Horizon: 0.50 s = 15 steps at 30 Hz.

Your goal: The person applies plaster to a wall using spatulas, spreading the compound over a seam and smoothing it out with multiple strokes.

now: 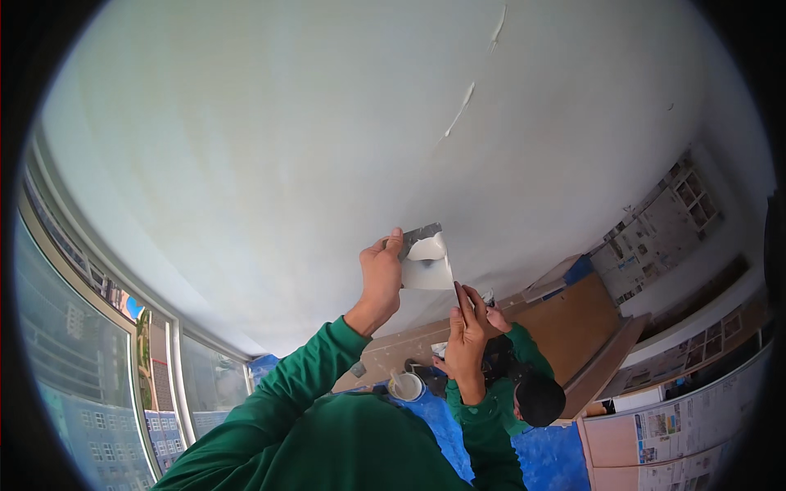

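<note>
My left hand (381, 274) is closed on the left side of a flat putty board (429, 277), dark grey along its top and coated with white below. A thick smear of white putty (426, 249) lies across its face. At the board's lower right corner my right hand (467, 348) grips a putty knife (464, 304) by its brown handle. Its blade appears edge-on along the board's right side, and whether they touch is hard to tell. Behind both hands rises a pale wall (286, 164), with narrow white putty strokes (460, 112) higher up.
Below right, close to my right arm, a co-worker in green sleeves and a black cap (539, 398) has a hand (498, 318) raised. A bucket (407, 388) stands beneath my arms near blue sheeting (442, 430). Windows (90, 360) line the left; a brown board (573, 323) lies right.
</note>
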Available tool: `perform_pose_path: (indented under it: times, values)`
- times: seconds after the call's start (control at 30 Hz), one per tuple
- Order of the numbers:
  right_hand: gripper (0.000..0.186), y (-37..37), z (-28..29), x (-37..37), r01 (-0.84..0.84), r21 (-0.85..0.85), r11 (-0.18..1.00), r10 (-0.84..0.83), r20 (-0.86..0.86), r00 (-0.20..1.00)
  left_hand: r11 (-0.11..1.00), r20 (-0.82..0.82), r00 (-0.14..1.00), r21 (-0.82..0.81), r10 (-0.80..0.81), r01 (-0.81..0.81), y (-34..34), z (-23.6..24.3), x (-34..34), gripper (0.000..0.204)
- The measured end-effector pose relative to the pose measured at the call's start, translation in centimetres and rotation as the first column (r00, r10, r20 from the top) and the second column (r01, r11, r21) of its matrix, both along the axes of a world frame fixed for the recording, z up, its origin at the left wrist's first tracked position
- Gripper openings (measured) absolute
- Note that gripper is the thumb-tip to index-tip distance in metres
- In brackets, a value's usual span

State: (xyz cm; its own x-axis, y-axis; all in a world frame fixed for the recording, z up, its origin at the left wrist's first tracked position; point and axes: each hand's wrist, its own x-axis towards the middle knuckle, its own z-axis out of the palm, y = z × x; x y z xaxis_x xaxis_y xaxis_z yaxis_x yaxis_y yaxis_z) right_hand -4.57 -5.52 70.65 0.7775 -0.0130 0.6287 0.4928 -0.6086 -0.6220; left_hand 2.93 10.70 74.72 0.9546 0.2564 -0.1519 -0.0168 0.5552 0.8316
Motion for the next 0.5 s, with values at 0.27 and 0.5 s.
perform_pose_path:
  times: [0.27,0.5]
  values:
    - [0.029,-5.3,-3.7,1.7,-0.024,0.375,0.927,0.149,-0.307,0.94,0.975,0.051,0.999,-0.223,0.015,-0.003,1.4,-2.7,-0.2,0.038]
    - [0.034,-1.5,-1.8,4.1,0.128,0.986,-0.103,0.45,-0.069,0.89,0.947,0.208,0.978,-0.308,-0.029,0.094,-3.3,-1.7,-1.1,0.038]
